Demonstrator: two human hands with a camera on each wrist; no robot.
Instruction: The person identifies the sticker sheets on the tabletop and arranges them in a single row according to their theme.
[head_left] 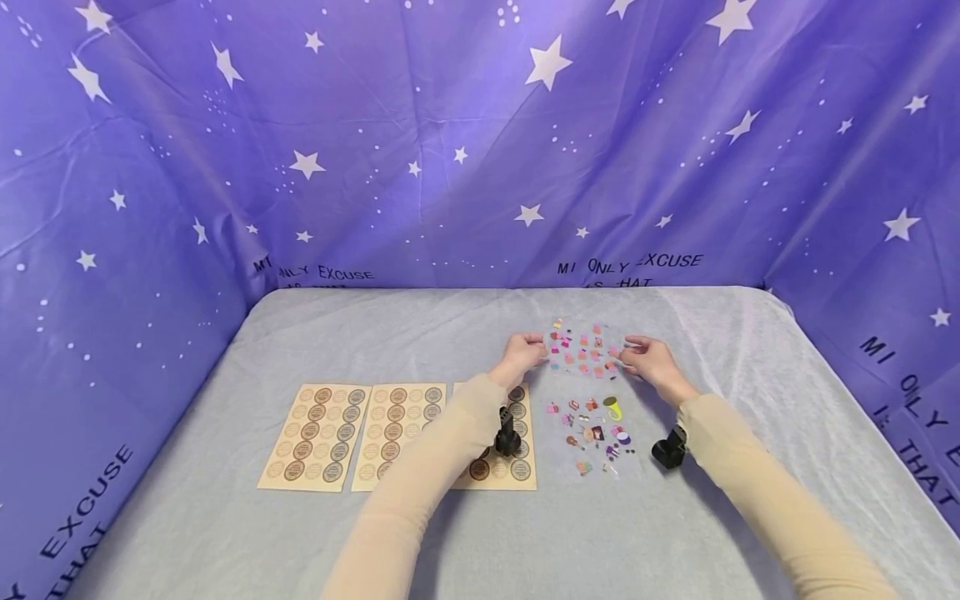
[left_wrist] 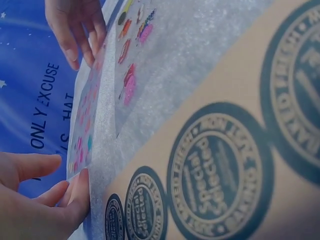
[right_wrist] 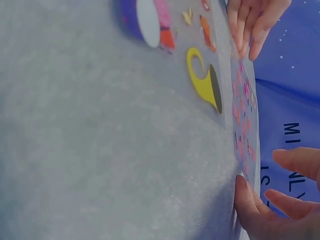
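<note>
A clear sheet of small pink and red stickers (head_left: 583,355) lies flat on the grey cloth, toward the back of the table. My left hand (head_left: 523,353) is at its left edge, fingertips touching down there and the thumb raised apart. At the opposite edge is my right hand (head_left: 651,362), its fingers at the sheet's side and the thumb lifted away, as the right wrist view shows. Closer to me lies a second clear sticker sheet (head_left: 597,434), with a yellow, horn-shaped sticker (right_wrist: 204,86) near its upper right corner.
Tan sheets of round labels (head_left: 314,433) stand in a row to the left; my left forearm covers part of them. Black wrist cameras (head_left: 507,437) hang below both wrists. Purple star-printed curtains (head_left: 420,125) enclose the back and sides of the table.
</note>
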